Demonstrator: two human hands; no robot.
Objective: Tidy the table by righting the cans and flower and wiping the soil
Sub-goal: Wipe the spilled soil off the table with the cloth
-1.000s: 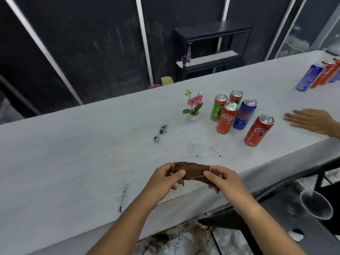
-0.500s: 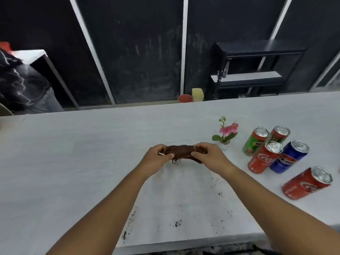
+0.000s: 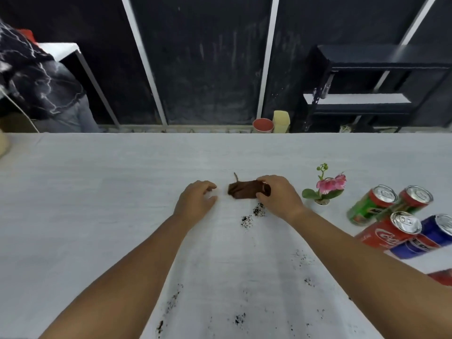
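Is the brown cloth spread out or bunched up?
Bunched up. The brown cloth lies as a narrow folded bundle on the table, its end under the right hand.

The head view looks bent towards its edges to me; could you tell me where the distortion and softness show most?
Head view: wide-angle lens leans the cans, e.g. the green can, outward at right; the black shelf looks slightly soft; the brown cloth and soil specks mid-frame read sharp; lighting even, no glare.

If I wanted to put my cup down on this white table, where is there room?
The widest bare stretch lies left of the left hand, toward the table end. The far strip behind the brown cloth is free too. The right is crowded: flower and cans. Soil dots the near middle.
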